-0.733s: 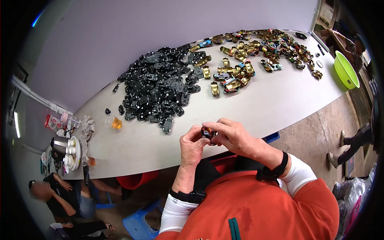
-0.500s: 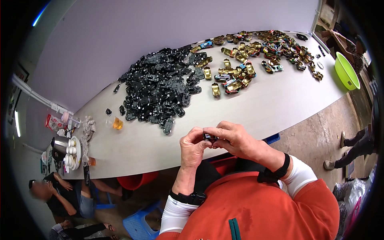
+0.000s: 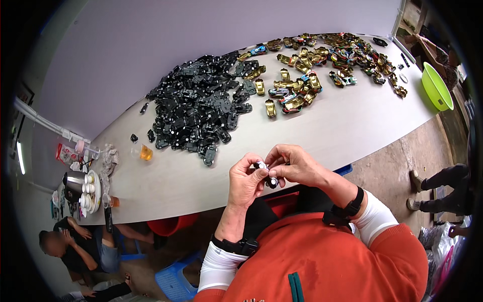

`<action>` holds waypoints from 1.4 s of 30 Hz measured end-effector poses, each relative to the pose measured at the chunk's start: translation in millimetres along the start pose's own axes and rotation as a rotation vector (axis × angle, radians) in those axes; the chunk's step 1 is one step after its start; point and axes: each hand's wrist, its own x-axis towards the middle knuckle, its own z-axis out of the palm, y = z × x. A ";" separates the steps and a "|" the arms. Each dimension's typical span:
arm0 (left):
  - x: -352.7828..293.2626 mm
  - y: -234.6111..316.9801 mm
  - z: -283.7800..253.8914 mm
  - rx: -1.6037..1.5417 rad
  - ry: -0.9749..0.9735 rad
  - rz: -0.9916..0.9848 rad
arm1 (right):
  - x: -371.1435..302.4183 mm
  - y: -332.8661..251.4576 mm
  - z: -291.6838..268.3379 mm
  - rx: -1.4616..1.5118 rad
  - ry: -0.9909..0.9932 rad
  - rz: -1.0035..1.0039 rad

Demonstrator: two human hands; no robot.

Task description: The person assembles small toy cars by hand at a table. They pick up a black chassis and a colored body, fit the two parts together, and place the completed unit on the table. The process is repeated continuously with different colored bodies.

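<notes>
Both my hands meet above the table's near edge around one small toy car, dark with pale round wheels. My left hand pinches it between thumb and fingers. The thumb and fingers of my right hand are closed on its other side. Fingers cover much of the car. Beyond my hands lies a big heap of black toy car bases. To its right are loose gold and multicoloured toy car bodies, with a denser pile of them farther right.
On the table at left stand a cup of amber drink, a kettle and a tray of white cups. A green basin sits at the right end. A seated person is at left; other people appear at right.
My hands have turned the toy car, so its pale wheels now show. The right hand's fingers have shifted from reaching over the car to pinching it from the right.
</notes>
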 end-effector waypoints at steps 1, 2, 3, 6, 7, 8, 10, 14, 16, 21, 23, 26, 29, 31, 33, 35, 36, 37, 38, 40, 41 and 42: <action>1.5 -3.7 -6.3 -0.069 0.019 -0.023 | 2.0 1.4 -1.0 0.091 -0.034 0.035; 3.4 -8.4 -7.7 -0.081 0.103 -0.013 | -0.5 2.3 -1.9 0.170 -0.010 0.065; 4.8 -12.3 -10.4 -0.118 0.149 -0.014 | -2.4 7.8 -3.3 0.193 -0.007 0.075; 7.6 -19.0 -14.8 -0.179 0.252 -0.022 | -4.1 12.0 -3.6 0.148 -0.009 0.089; 7.5 -19.8 -13.7 -0.162 0.241 -0.011 | -2.8 15.0 -2.7 0.123 0.022 0.079; 7.5 -20.1 -12.3 -0.146 0.229 0.000 | -0.6 20.0 -2.4 0.098 0.054 0.069; 8.2 -21.6 -9.5 -0.099 0.227 0.062 | 0.1 15.9 1.4 0.024 0.099 0.024; 10.8 -20.7 5.2 0.091 0.317 0.290 | 5.1 34.0 5.8 0.028 0.187 -0.062; 12.7 -20.1 11.3 0.116 0.371 0.326 | 6.1 26.2 6.5 0.158 0.192 0.013; 3.7 -34.5 -0.7 0.104 0.332 0.230 | 4.5 34.4 -12.1 0.013 0.139 0.060; -1.8 -36.5 -11.5 0.282 0.257 0.214 | 2.0 28.6 -25.9 -0.132 0.193 0.036; -3.6 -34.2 -14.7 0.588 0.154 0.245 | 8.7 21.9 -26.5 -0.222 0.134 -0.010; -3.9 -31.6 -10.2 0.679 0.111 0.247 | 12.1 14.3 -18.1 -0.392 0.075 -0.067; -4.1 -30.9 -13.2 0.770 0.073 0.269 | 15.4 20.8 -15.5 -0.454 0.053 -0.116; -2.5 -26.4 -9.8 0.934 0.055 0.344 | 14.7 17.0 -11.5 -0.526 0.051 -0.102; -2.8 -21.8 -4.3 1.022 0.047 0.364 | 13.4 14.2 -9.9 -0.675 0.036 -0.155; -3.7 -20.9 -1.0 1.026 0.048 0.344 | 13.2 15.6 -9.3 -0.761 0.036 -0.235; -4.6 -20.5 1.4 1.031 0.050 0.325 | 13.0 17.0 -8.1 -0.846 0.036 -0.317; -5.6 -21.2 1.9 0.877 0.076 0.229 | 12.9 18.2 -7.1 -0.932 0.035 -0.400; -5.1 -21.0 0.3 0.569 0.128 0.053 | 14.7 17.2 -9.0 -0.785 0.125 -0.325; -2.2 -19.2 -1.5 0.481 0.174 0.037 | 16.8 16.3 -11.3 -0.713 0.166 -0.293; 1.3 -17.5 -3.8 0.393 0.219 0.021 | 13.7 21.3 -11.5 -0.707 0.303 -0.228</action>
